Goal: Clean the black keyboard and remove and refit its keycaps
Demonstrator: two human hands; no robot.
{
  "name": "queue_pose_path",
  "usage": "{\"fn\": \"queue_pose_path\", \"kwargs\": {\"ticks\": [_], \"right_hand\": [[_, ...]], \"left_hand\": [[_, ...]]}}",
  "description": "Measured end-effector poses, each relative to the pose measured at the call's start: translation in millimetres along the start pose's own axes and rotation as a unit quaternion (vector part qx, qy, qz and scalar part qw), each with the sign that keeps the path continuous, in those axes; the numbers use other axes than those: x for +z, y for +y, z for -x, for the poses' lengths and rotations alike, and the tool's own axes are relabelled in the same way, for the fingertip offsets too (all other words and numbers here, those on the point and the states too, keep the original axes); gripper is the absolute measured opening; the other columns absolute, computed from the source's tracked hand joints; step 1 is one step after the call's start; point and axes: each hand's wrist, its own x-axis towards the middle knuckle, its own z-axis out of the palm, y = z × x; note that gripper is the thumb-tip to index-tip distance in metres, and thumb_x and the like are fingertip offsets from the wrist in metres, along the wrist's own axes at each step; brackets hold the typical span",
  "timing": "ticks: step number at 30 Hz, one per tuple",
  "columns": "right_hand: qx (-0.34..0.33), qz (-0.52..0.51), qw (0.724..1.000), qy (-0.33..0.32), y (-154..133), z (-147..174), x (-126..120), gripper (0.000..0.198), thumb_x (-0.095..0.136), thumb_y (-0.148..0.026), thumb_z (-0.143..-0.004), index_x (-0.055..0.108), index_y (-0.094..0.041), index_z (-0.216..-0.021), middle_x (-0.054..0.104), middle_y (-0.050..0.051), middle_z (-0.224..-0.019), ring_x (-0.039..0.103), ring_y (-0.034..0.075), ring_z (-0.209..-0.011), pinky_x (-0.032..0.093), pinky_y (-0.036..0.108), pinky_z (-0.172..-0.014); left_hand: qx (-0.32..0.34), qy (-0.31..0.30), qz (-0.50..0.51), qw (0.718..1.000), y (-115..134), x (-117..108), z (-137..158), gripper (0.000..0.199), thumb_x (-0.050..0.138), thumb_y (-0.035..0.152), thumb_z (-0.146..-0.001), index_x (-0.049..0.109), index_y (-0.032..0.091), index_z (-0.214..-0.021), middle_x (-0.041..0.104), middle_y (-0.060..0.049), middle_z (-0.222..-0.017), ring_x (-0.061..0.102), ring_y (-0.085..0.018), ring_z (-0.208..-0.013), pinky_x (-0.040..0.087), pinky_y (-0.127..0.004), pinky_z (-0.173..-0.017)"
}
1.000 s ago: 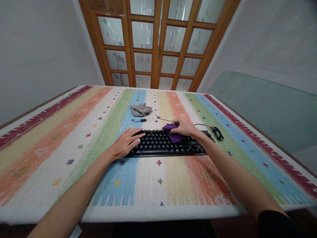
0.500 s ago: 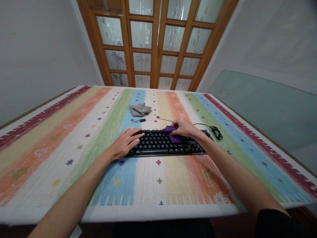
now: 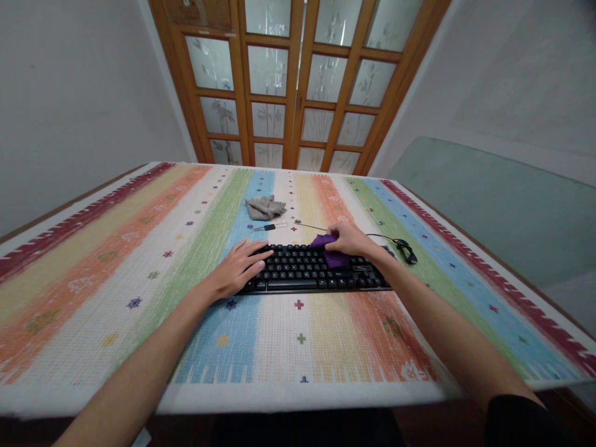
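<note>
A black keyboard (image 3: 307,273) lies across the middle of a table covered by a striped, many-coloured cloth (image 3: 139,267). My left hand (image 3: 237,267) rests flat on the keyboard's left end, fingers spread, holding nothing. My right hand (image 3: 349,239) presses a purple cloth (image 3: 333,254) onto the keys right of centre, near the back row. The keyboard's black cable (image 3: 403,245) trails off to the right and ends in a bundle.
A crumpled grey cloth (image 3: 263,208) lies behind the keyboard. Next to it are a small dark-handled tool (image 3: 267,227) and a thin metal pin (image 3: 307,224). A wooden glazed door (image 3: 298,81) stands behind the table. A green-grey surface (image 3: 503,205) lies to the right.
My right hand with the purple cloth has slid a little to the right along the keys. The left hand has stayed put.
</note>
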Motion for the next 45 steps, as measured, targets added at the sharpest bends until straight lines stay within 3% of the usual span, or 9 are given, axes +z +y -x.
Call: {"fn": "queue_pose_path", "kwargs": {"ticks": [7,19,27,36,40,45], "right_hand": [[0.014,-0.084,0.996,-0.040,22,4,2,0.022,0.075,-0.033,-0.062,0.058,-0.019,-0.062,0.053,-0.004,-0.058,0.047,0.013,-0.058,0.033,0.027,-0.055],[0.028,-0.023,0.999,0.012,18,10,3,0.011,0.069,-0.023,-0.064,0.059,-0.019,-0.064,0.056,-0.002,-0.060,0.051,0.014,-0.061,0.032,0.027,-0.056],[0.045,-0.027,0.998,-0.019,30,17,-7,0.030,0.078,-0.042,-0.065,0.059,-0.019,-0.062,0.053,-0.003,-0.057,0.047,0.014,-0.059,0.031,0.028,-0.056],[0.075,0.039,0.996,-0.001,32,25,-16,0.015,0.073,-0.028,-0.067,0.067,-0.017,-0.074,0.062,0.000,-0.066,0.053,0.015,-0.064,0.033,0.028,-0.059],[0.072,0.062,0.995,0.019,31,27,-16,0.009,0.070,-0.023,-0.066,0.064,-0.017,-0.071,0.061,0.000,-0.063,0.052,0.015,-0.062,0.032,0.028,-0.058],[0.075,-0.023,0.997,0.022,40,30,-24,0.014,0.071,-0.027,-0.066,0.061,-0.019,-0.066,0.059,-0.001,-0.062,0.052,0.015,-0.062,0.035,0.028,-0.057]], "left_hand": [[-0.003,0.001,0.003,1.000,0,0,0,0.053,0.027,0.041,-0.104,0.053,0.028,-0.148,0.043,-0.004,-0.160,0.039,-0.031,-0.147,0.018,-0.059,-0.125],[-0.003,-0.006,0.011,1.000,2,-3,1,0.055,0.026,0.044,-0.104,0.053,0.027,-0.148,0.043,-0.005,-0.161,0.038,-0.031,-0.148,0.017,-0.059,-0.126],[0.000,-0.003,0.003,1.000,3,-3,1,0.053,0.028,0.042,-0.103,0.054,0.030,-0.148,0.044,-0.004,-0.160,0.039,-0.031,-0.147,0.019,-0.058,-0.126],[-0.005,-0.014,0.006,1.000,3,-3,0,0.057,0.024,0.048,-0.105,0.052,0.025,-0.149,0.042,-0.006,-0.161,0.038,-0.030,-0.148,0.016,-0.058,-0.126],[-0.006,-0.012,0.003,1.000,1,-2,0,0.056,0.024,0.048,-0.105,0.052,0.028,-0.149,0.041,-0.003,-0.162,0.036,-0.030,-0.149,0.016,-0.058,-0.126],[0.004,-0.015,0.000,1.000,-3,-1,1,0.055,0.025,0.046,-0.105,0.050,0.030,-0.150,0.040,-0.004,-0.162,0.036,-0.030,-0.149,0.016,-0.056,-0.126]]}}
